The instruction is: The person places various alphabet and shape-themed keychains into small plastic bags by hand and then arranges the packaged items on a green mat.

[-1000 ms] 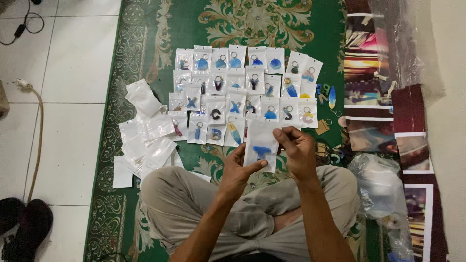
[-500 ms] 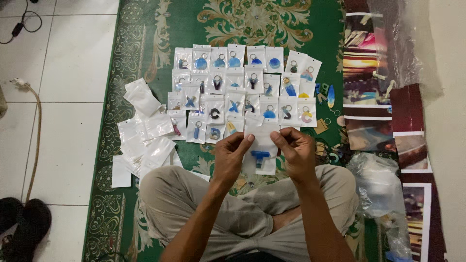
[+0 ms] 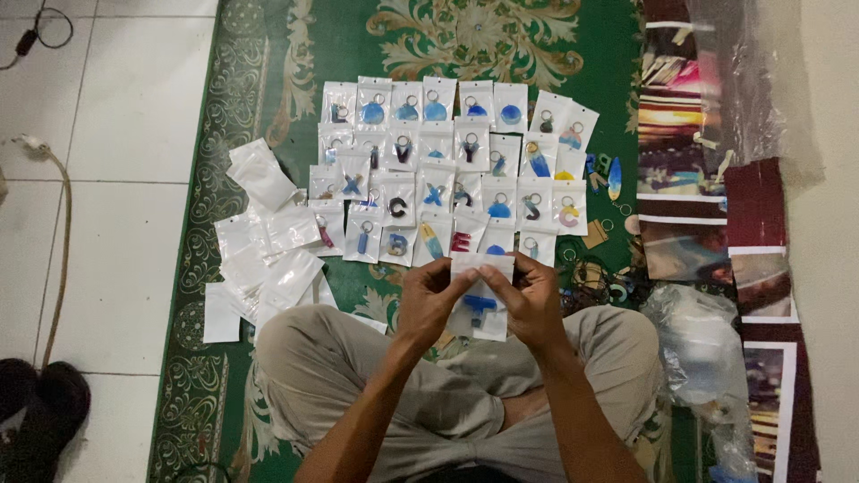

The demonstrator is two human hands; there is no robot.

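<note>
The person sits cross-legged on a green carpet with pale ornament pattern [image 3: 259,63]. Both hands hold one small clear plastic pouch [image 3: 481,300] with a blue keychain piece [image 3: 479,305] inside, just above the knees, near the middle of the scene. The left hand [image 3: 429,300] pinches the left edge of the pouch near its top between thumb and fingers. The right hand [image 3: 532,300] pinches the right edge in the same way, with its fingers curled. Just beyond the hands, rows of similar clear pouches with coloured keychains [image 3: 452,165] lie flat on the carpet. To the left of these rows there is a loose pile of empty white pouches [image 3: 268,250]. On the far right, a crumpled transparent plastic bag [image 3: 698,340] lies beside the person's knee.
</note>
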